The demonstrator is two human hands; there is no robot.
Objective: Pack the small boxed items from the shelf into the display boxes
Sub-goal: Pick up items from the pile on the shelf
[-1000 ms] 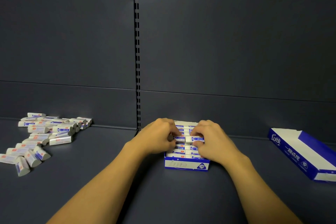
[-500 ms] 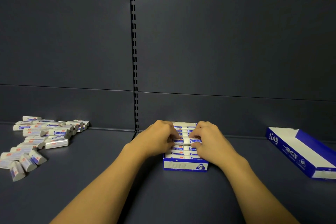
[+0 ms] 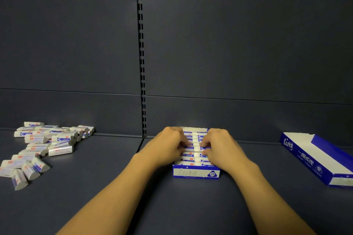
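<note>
We're looking at a dark shelf [image 3: 95, 187] with a slotted upright on its back wall. Far right lies an empty display box [image 3: 322, 156], white inside, blue outside, angled and well apart from the action. Far left, a loose heap of small boxed items [image 3: 44, 143] waits, some tipped on end. Near centre sits the filled display box [image 3: 195, 172], rows packed tight. Our left hand [image 3: 168, 147] and right hand [image 3: 219, 147] are both on top of it, fingers curled down onto one small item [image 3: 193, 148] in the middle row; whether they pinch it or just press it, we cannot tell. The risk, as we judge it: the rows look tight, so forcing that item could pop its neighbours up or bulge the cardboard walls.
</note>
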